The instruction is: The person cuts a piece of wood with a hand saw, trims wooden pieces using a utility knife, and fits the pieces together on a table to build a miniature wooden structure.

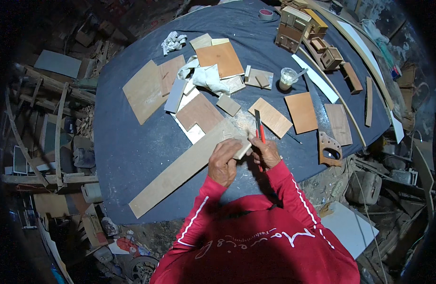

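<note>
My left hand (222, 162) is closed on a small pale wood block (243, 149), its fingers curled over the top and the thumb below. Close beside it, my right hand (267, 153) grips a red and black utility knife (260, 128), its dark end pointing away from me. The right fingers also meet the block's right end; whether they press on it I cannot tell. Beneath my left hand a long pale board (180, 170) slants across the dark cloth. Pale shavings (244, 124) lie just beyond my hands.
Wood pieces, including an orange-brown panel (221, 60), and a white rag (210, 79) cover the table's middle. A handsaw (329, 150), a plastic cup (288, 79) and small wooden cabinets (293, 29) stand or lie to the right. Clutter surrounds the cloth-covered table (118, 142).
</note>
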The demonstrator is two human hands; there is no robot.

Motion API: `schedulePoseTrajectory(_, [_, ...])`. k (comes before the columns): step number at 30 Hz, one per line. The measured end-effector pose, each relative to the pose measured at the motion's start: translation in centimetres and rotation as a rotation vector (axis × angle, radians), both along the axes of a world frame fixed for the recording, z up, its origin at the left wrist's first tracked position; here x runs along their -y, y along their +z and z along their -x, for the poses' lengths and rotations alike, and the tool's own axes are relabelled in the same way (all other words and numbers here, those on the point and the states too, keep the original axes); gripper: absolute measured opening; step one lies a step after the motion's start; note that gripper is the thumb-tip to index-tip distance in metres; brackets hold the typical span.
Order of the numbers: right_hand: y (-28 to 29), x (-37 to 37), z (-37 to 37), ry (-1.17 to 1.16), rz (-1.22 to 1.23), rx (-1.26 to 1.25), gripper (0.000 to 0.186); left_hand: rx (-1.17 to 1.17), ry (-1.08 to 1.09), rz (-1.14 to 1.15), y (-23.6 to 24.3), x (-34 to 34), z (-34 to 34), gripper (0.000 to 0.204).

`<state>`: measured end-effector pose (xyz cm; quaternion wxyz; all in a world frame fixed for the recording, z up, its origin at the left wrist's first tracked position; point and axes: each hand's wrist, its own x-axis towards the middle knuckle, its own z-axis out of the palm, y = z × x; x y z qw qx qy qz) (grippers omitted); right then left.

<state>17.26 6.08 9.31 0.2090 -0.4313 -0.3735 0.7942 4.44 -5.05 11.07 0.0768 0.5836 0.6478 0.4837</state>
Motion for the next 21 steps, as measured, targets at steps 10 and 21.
schedulePoseTrajectory(10, [-2.6,-0.8,-1.1,0.105,-0.334,-0.108,0.027,0.984,-0.13,0.339,0.9,2.5,1.1,0.07])
schedulePoseTrajectory(21, [-0.4,1.0,-3.3,0.292,-0.883,0.355,0.038,1.081,0.105,0.107,-2.8,0.0,0.7,0.046])
